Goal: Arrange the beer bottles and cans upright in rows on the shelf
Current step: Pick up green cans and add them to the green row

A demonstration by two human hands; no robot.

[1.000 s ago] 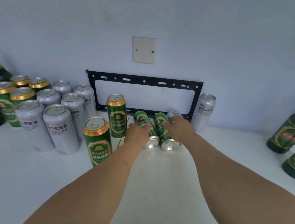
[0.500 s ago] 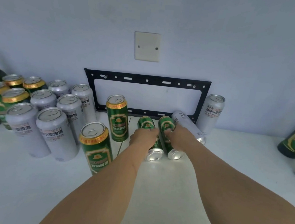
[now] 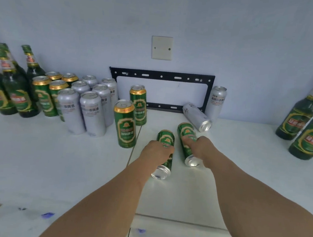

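Left hand (image 3: 155, 152) clamped on lying green aluminium beer can (image 3: 165, 147); right hand (image 3: 201, 147) gripping second lying green can (image 3: 187, 138). Silver can (image 3: 197, 117) lies behind on white shelf (image 3: 54, 156).

Two green cans (image 3: 165, 153) (image 3: 187, 142) lie sideways on the white shelf (image 3: 54, 156).

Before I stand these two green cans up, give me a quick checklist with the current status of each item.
1. Left hand grips its lying green can: ok.
2. Right hand grips the other lying green can: ok.
3. Held cans apart from each other: ok.
4. Bare shelf behind the hands, right of the two upright green cans, to set them on: ok.
5. Silver can upright: not ok, it lies on its side.
6. Can tops intact: cannot tell, they face away.
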